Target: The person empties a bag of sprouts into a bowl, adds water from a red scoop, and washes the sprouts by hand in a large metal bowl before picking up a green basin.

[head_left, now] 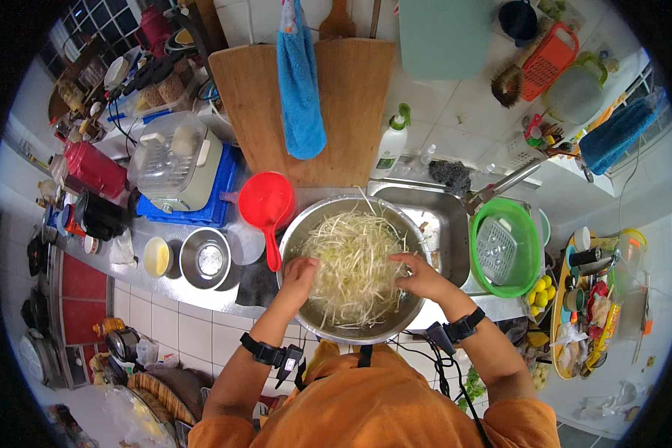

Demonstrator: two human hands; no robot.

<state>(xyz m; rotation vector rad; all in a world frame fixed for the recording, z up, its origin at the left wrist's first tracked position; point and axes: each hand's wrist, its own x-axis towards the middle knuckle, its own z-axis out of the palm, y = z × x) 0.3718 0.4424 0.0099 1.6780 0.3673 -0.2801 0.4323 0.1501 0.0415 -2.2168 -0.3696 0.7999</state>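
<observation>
Both of your hands are in the big steel bowl (351, 328), which sits at the front edge of the worktop (201, 295), right in front of your orange top and just left of the sink (433, 224). The bowl is heaped with pale bean sprouts (355, 261).

Your left hand (300, 275) rests at the left side of the heap with its fingers curled down into the sprouts; you cannot tell from this view whether they are closed on any strands. Your right hand (420, 275) lies on the right side of the heap, fingers loosely spread and reaching toward the middle, touching the sprouts rather than clamped on anything clear to see. Each wrist carries a black strap with a small device.

Just left of the bowl a red scoop (267, 203) lies with its handle pointing down toward your left hand, touching or just beside the rim. Further left on the worktop stand a smaller steel bowl (204, 258) and a little cup of yellow liquid (157, 257). Right of the sink sits a green colander (504, 246). Behind the bowl a wooden board (351, 104) leans against the tiled wall, with a blue towel (300, 89) hanging over it and a dish soap bottle (390, 145) beside it.
</observation>
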